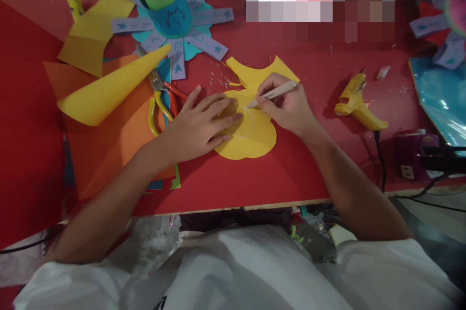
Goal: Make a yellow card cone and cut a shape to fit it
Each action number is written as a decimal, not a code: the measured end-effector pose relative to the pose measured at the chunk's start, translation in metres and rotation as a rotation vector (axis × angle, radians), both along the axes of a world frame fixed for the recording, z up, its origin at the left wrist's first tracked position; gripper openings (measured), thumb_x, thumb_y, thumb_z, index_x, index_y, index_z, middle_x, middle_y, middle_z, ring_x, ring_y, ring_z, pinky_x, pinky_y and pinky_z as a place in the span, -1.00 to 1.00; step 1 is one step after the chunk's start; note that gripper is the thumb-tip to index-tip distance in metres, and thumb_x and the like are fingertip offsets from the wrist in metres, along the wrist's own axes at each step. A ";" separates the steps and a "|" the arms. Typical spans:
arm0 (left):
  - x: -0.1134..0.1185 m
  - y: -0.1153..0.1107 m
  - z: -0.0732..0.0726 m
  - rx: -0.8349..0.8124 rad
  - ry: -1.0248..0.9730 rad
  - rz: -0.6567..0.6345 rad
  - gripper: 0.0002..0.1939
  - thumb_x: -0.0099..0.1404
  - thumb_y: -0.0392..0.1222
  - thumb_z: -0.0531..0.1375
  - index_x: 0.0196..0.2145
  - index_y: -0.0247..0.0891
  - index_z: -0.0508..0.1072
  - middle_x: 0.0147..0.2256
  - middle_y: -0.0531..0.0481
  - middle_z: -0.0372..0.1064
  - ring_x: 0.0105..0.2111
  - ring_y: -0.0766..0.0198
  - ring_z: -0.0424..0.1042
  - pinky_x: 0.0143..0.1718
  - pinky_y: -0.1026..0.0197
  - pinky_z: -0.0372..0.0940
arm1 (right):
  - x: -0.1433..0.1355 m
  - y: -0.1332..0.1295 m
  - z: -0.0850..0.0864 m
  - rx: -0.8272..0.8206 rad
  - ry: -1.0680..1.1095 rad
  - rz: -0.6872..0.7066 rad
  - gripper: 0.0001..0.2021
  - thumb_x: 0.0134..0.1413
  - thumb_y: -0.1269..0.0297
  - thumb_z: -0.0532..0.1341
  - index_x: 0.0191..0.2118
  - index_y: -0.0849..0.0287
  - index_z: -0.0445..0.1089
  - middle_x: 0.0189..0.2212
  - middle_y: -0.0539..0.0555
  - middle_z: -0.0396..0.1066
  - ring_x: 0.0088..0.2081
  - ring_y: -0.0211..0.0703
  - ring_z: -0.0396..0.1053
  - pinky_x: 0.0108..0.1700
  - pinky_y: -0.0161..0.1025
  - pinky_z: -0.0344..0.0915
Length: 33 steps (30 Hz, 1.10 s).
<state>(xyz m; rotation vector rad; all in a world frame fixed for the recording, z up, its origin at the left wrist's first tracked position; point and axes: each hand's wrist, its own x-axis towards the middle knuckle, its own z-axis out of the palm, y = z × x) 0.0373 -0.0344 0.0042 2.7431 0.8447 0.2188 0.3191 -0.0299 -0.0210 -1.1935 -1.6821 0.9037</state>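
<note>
A yellow paper flower shape with a rounded, lobed edge lies on the red table. My left hand rests flat on its left side, fingers spread. In my right hand is a pale marker pen, its tip on the paper near the top of a faint curved line. A cut yellow paper scrap lies just beyond. Left of my left hand are yellow-handled scissors and a red-handled tool, partly hidden by a rolled yellow paper cone.
Orange paper sheets lie at left. Behind stands a blue and green paper craft with purple strips. At right are a yellow glue gun with its cord, a purple box and a shiny blue packet.
</note>
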 end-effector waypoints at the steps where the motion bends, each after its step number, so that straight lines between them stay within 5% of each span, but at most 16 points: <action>1: 0.000 0.000 0.000 -0.004 -0.005 0.000 -0.43 0.50 -0.17 0.21 0.41 0.10 0.38 0.40 -0.12 0.36 0.49 -0.18 0.23 0.59 -0.57 -0.12 | 0.000 0.000 0.000 -0.004 0.002 0.004 -0.75 0.25 0.09 0.47 -0.32 0.04 0.44 -0.44 -0.01 0.42 -0.48 -0.21 0.26 -0.46 -0.16 0.17; 19: 0.000 0.000 0.002 -0.037 -0.017 0.008 -0.39 0.48 -0.20 0.25 0.42 0.11 0.38 0.43 -0.13 0.35 0.50 -0.22 0.23 0.59 -0.59 -0.13 | 0.000 -0.002 0.003 -0.008 -0.038 -0.025 -0.71 0.25 0.08 0.44 -0.37 0.02 0.37 -0.50 0.00 0.35 -0.50 -0.19 0.20 -0.48 -0.14 0.11; 33: -0.002 0.000 -0.001 0.033 0.026 -0.013 -0.46 0.56 -0.14 0.16 0.44 0.07 0.36 0.43 -0.16 0.33 0.50 -0.18 0.23 0.59 -0.55 -0.11 | 0.000 -0.005 0.010 -0.057 0.004 0.003 -0.80 0.11 0.36 0.37 -0.43 0.04 0.35 -0.51 -0.04 0.31 -0.52 -0.23 0.15 -0.49 -0.13 0.05</action>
